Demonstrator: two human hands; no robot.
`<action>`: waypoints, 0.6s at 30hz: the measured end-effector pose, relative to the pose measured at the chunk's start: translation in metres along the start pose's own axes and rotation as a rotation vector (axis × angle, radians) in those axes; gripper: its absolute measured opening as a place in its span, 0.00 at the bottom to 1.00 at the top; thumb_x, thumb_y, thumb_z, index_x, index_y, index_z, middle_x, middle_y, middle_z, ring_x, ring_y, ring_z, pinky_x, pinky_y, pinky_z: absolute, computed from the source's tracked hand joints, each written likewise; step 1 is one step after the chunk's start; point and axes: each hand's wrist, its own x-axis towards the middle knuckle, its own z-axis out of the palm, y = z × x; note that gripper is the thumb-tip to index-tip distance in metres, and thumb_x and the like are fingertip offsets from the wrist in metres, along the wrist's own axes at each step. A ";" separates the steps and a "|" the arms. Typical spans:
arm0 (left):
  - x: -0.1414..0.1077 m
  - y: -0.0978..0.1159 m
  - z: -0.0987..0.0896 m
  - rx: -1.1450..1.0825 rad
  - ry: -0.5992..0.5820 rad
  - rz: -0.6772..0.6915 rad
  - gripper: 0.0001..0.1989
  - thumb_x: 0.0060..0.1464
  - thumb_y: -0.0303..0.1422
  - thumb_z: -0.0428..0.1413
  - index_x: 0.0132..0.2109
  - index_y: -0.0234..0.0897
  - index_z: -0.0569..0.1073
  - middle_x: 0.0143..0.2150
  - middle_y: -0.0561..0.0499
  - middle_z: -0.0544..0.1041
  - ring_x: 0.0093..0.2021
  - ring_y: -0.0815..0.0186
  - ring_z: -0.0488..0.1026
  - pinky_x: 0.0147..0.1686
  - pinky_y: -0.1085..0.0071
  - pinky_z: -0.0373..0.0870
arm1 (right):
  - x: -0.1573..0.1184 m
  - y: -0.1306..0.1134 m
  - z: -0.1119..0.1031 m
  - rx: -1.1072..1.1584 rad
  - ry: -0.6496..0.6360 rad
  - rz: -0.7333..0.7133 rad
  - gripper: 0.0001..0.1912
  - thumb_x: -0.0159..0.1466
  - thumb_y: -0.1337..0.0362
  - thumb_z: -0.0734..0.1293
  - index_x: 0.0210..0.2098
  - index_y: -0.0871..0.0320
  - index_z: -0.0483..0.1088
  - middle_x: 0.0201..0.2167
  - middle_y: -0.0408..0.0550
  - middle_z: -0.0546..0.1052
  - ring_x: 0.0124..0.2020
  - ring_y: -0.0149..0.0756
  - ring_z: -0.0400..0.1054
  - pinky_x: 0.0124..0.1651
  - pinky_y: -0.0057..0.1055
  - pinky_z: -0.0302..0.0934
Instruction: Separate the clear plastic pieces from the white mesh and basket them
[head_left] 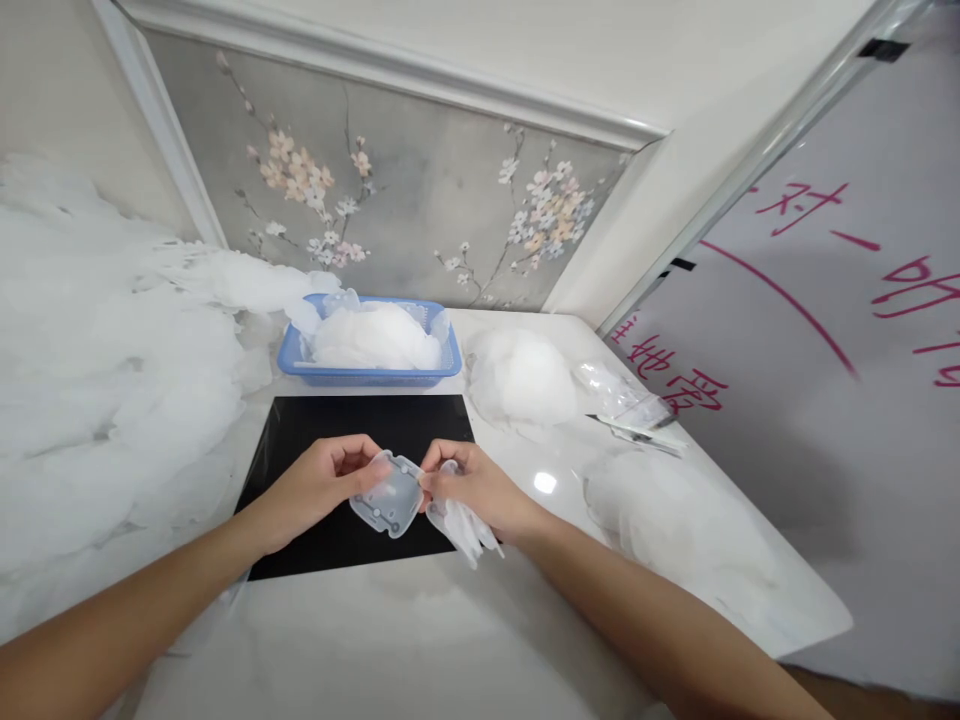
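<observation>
A translucent, roughly square plastic piece (391, 497) with notched edges and small grey marks is held up above a black mat (360, 420). My left hand (324, 490) pinches its left side between thumb and fingers. My right hand (480, 488) is closed on several similar translucent pieces (463, 525) that fan down below its fingers. The thumb and index finger of that hand also meet the right edge of the square piece. Part of the stack is hidden behind the right fingers.
Behind the mat stands a blue basket (367, 378) full of whitish translucent pieces. A huge heap (112, 400) of them fills the left. Further piles (521, 375) lie right, near a clear plastic bag (622, 390). A whiteboard (787, 450) borders the table's right.
</observation>
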 end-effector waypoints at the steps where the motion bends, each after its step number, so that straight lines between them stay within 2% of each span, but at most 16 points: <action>1: 0.000 0.000 0.002 0.014 -0.009 -0.011 0.17 0.51 0.48 0.62 0.32 0.37 0.74 0.28 0.55 0.74 0.29 0.66 0.70 0.31 0.71 0.66 | -0.001 0.000 0.002 -0.036 0.002 -0.013 0.14 0.52 0.58 0.76 0.26 0.57 0.67 0.21 0.42 0.77 0.21 0.30 0.66 0.28 0.28 0.57; 4: -0.001 0.000 0.006 0.124 0.033 0.022 0.19 0.51 0.48 0.61 0.26 0.37 0.70 0.23 0.57 0.68 0.26 0.68 0.64 0.27 0.73 0.60 | -0.002 0.001 0.005 -0.087 -0.010 -0.034 0.13 0.53 0.59 0.75 0.26 0.57 0.67 0.22 0.42 0.78 0.21 0.30 0.67 0.28 0.28 0.57; 9: -0.002 -0.004 0.005 0.223 0.141 0.115 0.25 0.52 0.51 0.58 0.20 0.39 0.62 0.18 0.59 0.60 0.21 0.70 0.56 0.23 0.72 0.52 | -0.004 -0.001 0.004 -0.002 -0.040 -0.024 0.15 0.52 0.57 0.76 0.26 0.57 0.67 0.21 0.43 0.78 0.23 0.31 0.69 0.29 0.28 0.58; 11: -0.001 -0.006 0.001 0.208 0.167 0.114 0.29 0.56 0.55 0.52 0.17 0.39 0.61 0.16 0.57 0.61 0.20 0.69 0.59 0.23 0.71 0.56 | -0.004 -0.003 0.003 0.023 -0.036 -0.021 0.16 0.51 0.57 0.77 0.25 0.57 0.67 0.21 0.43 0.77 0.22 0.31 0.68 0.29 0.28 0.58; 14: 0.004 -0.009 -0.009 0.135 0.221 0.122 0.33 0.61 0.57 0.44 0.15 0.41 0.59 0.15 0.53 0.65 0.24 0.63 0.70 0.31 0.68 0.67 | -0.004 -0.004 0.001 0.040 0.001 -0.009 0.16 0.50 0.56 0.77 0.25 0.56 0.67 0.20 0.43 0.77 0.21 0.30 0.67 0.28 0.28 0.58; 16: 0.008 -0.009 -0.014 0.066 0.273 0.117 0.34 0.62 0.58 0.43 0.14 0.42 0.58 0.14 0.53 0.64 0.26 0.61 0.74 0.35 0.67 0.70 | -0.004 -0.004 0.001 0.037 0.020 0.010 0.17 0.49 0.55 0.77 0.25 0.56 0.67 0.20 0.43 0.77 0.22 0.32 0.68 0.28 0.28 0.57; 18: 0.010 -0.010 -0.018 0.021 0.315 0.099 0.34 0.61 0.58 0.44 0.14 0.41 0.59 0.14 0.53 0.65 0.25 0.62 0.74 0.33 0.67 0.71 | -0.004 -0.004 0.001 0.027 0.019 0.018 0.18 0.49 0.55 0.77 0.26 0.56 0.66 0.21 0.44 0.77 0.23 0.33 0.69 0.29 0.29 0.58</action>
